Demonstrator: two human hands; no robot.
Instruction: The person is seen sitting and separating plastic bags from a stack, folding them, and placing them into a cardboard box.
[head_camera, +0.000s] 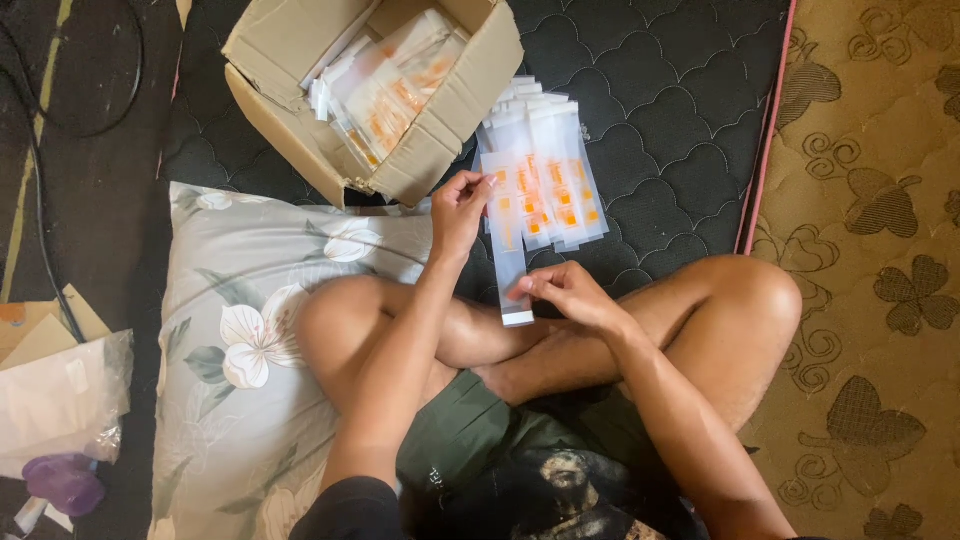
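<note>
Left hand (458, 205) pinches the top of 1 clear packet (509, 262), right hand (568, 293) grips its lower end, above the crossed legs. Best kept taut and flat, square with the packet stack (556, 180) beside the cardboard box (455, 110).

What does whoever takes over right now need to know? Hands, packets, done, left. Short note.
Left hand: pinches the top end of one long clear packet.
Right hand: pinches the bottom end of the same packet, above the crossed legs.
Finished-looking pile: clear packets with orange print, fanned out on the dark quilted mattress just beyond the hands.
Cardboard box: open, upper left, many similar packets inside.
Done: judging by the pile, a batch is laid out.
Left: the packet in hand, and probably the box's contents. Whether that packet is sealed or filled cannot be told.
</note>
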